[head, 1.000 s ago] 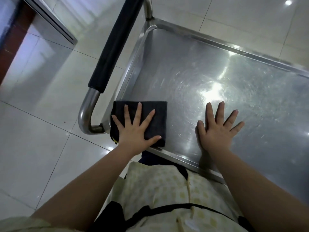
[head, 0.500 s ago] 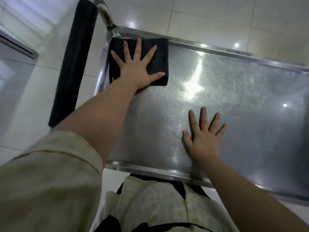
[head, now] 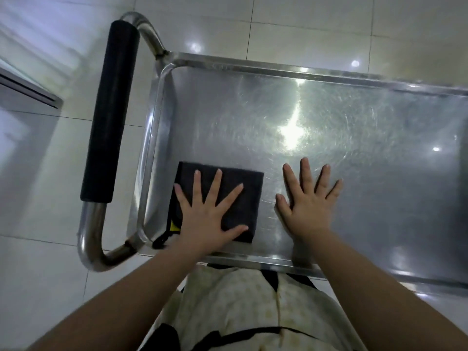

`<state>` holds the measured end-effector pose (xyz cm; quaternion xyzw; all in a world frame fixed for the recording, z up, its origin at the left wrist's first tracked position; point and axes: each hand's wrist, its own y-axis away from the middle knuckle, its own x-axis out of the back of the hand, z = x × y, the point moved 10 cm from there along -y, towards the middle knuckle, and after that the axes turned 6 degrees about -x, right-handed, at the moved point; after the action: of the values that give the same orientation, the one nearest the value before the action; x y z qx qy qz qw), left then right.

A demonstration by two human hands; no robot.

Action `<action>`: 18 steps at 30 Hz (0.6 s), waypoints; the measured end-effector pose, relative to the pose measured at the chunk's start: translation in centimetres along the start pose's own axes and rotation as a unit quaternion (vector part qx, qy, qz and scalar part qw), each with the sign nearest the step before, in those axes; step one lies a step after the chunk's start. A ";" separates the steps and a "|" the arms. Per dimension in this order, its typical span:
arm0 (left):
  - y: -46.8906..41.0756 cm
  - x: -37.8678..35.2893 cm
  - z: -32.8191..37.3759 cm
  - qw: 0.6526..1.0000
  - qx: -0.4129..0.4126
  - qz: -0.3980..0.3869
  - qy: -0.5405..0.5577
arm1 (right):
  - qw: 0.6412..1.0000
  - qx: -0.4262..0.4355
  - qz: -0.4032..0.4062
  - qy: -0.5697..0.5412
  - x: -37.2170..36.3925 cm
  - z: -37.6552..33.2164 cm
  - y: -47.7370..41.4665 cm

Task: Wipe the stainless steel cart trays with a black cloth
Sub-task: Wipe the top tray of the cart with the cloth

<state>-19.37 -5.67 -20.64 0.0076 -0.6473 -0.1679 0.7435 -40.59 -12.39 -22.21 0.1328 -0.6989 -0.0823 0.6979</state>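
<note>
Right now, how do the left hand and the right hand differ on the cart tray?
The left hand presses on the folded black cloth; the right hand rests on the bare tray. The left hand is close to the handle end; the right hand is nearer the tray's middle. Both hands lie flat with fingers spread, near the front rim.

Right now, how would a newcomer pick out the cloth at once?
Find the steel cart tray, at its end beside the black-padded handle. In the near corner a folded black cloth lies under the flat left hand. It is the only dark patch on the metal.
</note>
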 end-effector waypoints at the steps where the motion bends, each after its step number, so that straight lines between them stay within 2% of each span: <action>1: 1.7 -0.6 0.4 1.000 -0.003 -0.004 0.002 | 1.000 0.000 0.001 0.000 -0.1 0.0 0.0; 3: 3.3 -1.1 0.9 1.000 -0.005 -0.009 0.002 | 1.000 0.000 0.002 0.002 -0.2 0.1 0.2; 6: 0.8 0.2 0.3 1.000 -0.003 0.003 -0.002 | 1.000 0.005 0.001 0.004 -0.2 0.0 0.3; 11: -12.4 3.5 -2.8 0.998 0.064 -0.011 -0.007 | 1.000 0.011 -0.004 0.002 0.0 -0.1 0.4; 15: -22.7 6.1 -3.1 0.998 0.042 -0.037 -0.011 | 1.000 0.004 -0.013 0.001 0.1 -0.1 0.2; 18: -24.1 6.2 -2.5 0.999 0.035 -0.036 -0.013 | 0.999 0.011 -0.034 -0.009 -0.1 0.4 -0.3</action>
<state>-22.09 -30.54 -20.65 0.0548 -0.6616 -0.1712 0.7280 -40.99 -12.66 -22.41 0.1632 -0.7009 -0.0998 0.6871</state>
